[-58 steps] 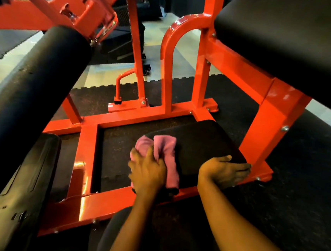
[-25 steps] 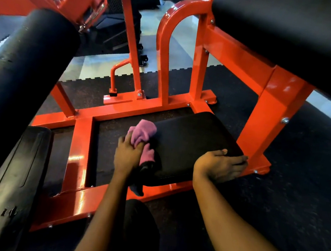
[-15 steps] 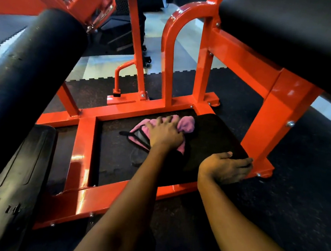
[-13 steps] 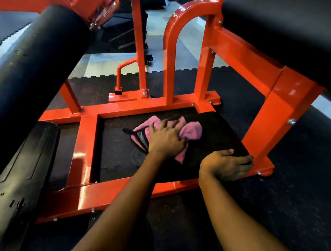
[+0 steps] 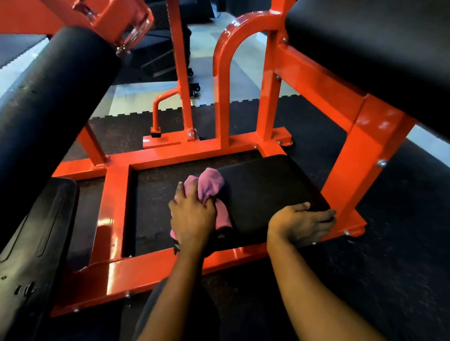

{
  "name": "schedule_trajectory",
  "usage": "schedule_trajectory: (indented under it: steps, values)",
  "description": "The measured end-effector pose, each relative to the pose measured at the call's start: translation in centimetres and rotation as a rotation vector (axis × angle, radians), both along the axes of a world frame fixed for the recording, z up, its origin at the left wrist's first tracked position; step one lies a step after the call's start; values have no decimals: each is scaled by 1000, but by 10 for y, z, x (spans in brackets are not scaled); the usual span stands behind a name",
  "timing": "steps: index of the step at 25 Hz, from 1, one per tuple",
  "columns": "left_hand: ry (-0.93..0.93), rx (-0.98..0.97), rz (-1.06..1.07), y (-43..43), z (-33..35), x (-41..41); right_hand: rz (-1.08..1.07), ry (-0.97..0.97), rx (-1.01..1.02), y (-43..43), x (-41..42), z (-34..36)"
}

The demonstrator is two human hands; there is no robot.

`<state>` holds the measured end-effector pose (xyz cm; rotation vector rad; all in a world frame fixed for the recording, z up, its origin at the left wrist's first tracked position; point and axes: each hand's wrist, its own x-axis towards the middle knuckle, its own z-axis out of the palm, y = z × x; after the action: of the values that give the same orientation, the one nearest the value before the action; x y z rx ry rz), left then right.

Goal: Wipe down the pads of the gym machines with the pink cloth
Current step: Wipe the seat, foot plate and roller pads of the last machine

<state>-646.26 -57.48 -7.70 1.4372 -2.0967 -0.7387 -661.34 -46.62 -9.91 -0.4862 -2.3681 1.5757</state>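
A low black pad (image 5: 268,191) sits inside the orange machine's base frame (image 5: 137,269). My left hand (image 5: 190,216) grips the bunched pink cloth (image 5: 208,185) against the pad's left edge. The cloth sticks out above my fingers and hangs down the pad's side. My right hand (image 5: 300,223) rests flat on the pad's front right corner, fingers pointing right towards the orange post (image 5: 361,167).
A large black roller pad (image 5: 38,125) slants across the left. Another black pad (image 5: 400,52) overhangs the upper right. A black footplate (image 5: 16,265) lies at lower left. Orange uprights (image 5: 223,87) stand behind the low pad. Dark rubber flooring (image 5: 408,256) spreads to the right.
My left hand has pulled the cloth back from the middle of the pad to its left front edge and bunched it up. My right hand has stayed on the pad's corner.
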Motion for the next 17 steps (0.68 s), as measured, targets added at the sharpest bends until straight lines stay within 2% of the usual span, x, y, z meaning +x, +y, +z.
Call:
schedule_trajectory:
  steps: [3,4,6,8,13,15,17]
  values:
    - [50,-196,-73,43,-19,20,0,13,-4,-1,-1,-4]
    - [69,-172,-77,41,-22,22,-7,12,-8,-2,-3,-5]
    - [113,-1,13,15,-15,12,-8,25,1,-2,-4,-9]
    - [91,101,82,-22,-6,-2,-13,34,17,-3,-5,-11]
    - [201,251,48,-84,10,-20,-16,39,37,-3,-5,-14]
    - [142,167,-64,-73,8,-13,-9,37,28,-3,-6,-15]
    - [75,-34,-205,-38,-3,5,-5,36,32,-3,-6,-15]
